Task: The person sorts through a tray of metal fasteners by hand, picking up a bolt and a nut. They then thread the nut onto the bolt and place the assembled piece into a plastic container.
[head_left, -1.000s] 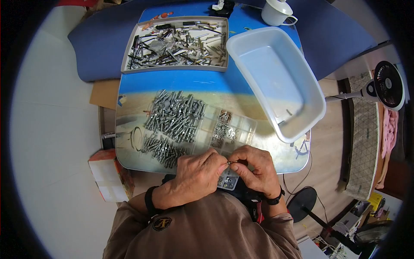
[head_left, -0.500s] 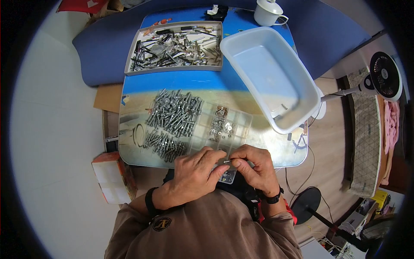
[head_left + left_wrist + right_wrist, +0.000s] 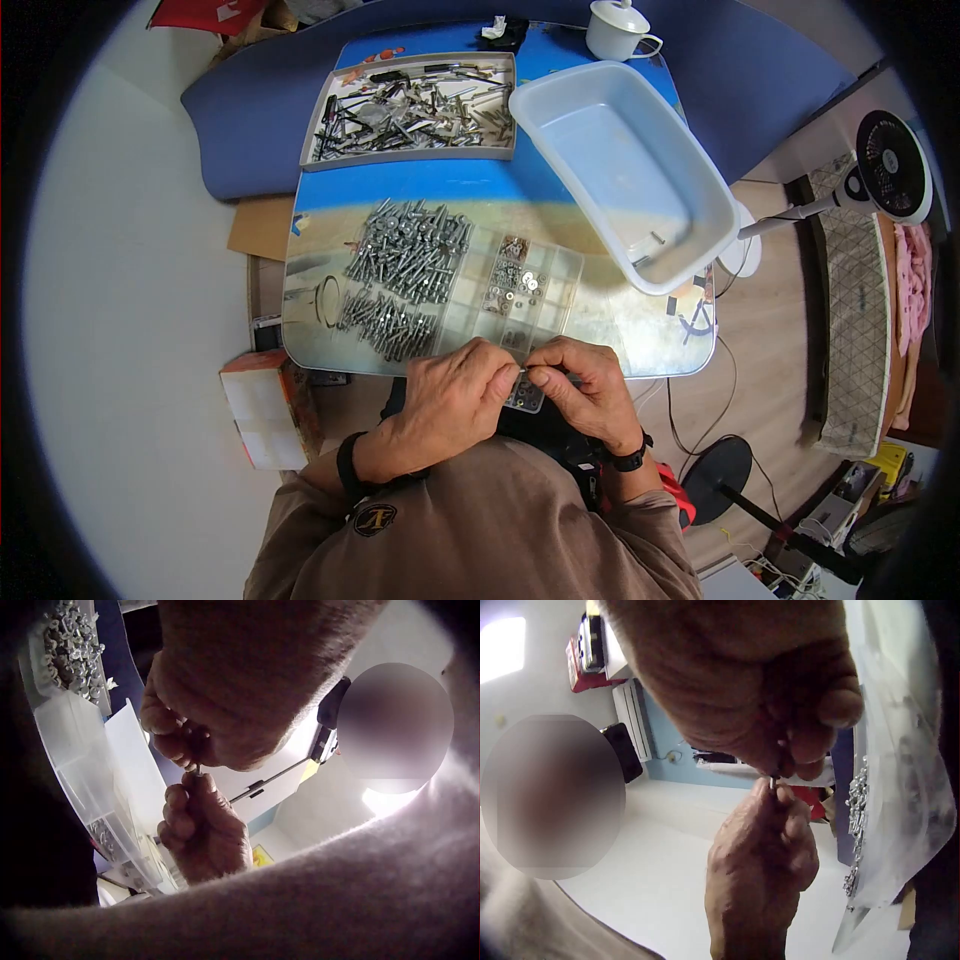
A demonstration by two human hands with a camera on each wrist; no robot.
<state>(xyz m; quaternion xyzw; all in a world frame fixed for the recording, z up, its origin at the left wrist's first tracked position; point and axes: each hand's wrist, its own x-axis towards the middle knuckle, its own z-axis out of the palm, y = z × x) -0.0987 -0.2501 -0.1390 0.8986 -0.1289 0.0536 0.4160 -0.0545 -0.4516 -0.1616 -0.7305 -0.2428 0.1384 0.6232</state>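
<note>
Both hands meet over the near edge of the table in the head view. The left hand [image 3: 452, 395] and the right hand [image 3: 585, 388] pinch a small metal screw [image 3: 522, 371] between thumbs and forefingers, one at each end. In the left wrist view the screw [image 3: 196, 771] shows as a short bright piece between the fingertips; the right wrist view shows its shank [image 3: 772, 782] too. Below the hands lies a clear compartment box [image 3: 557, 290] holding washers [image 3: 531, 284] and nuts. Left of it are two heaps of screws [image 3: 410, 255].
A shallow box [image 3: 407, 158] of mixed screws and pens stands at the back left. The white basin [image 3: 640, 170] at the right holds a few small pieces. Behind it is a lidded mug [image 3: 612, 32]. A fan [image 3: 890, 165] stands right of the table.
The left fingers and thumb, spread apart half a second ago beside the screw in the right hand, have closed on it again. The head view has shifted slightly.
</note>
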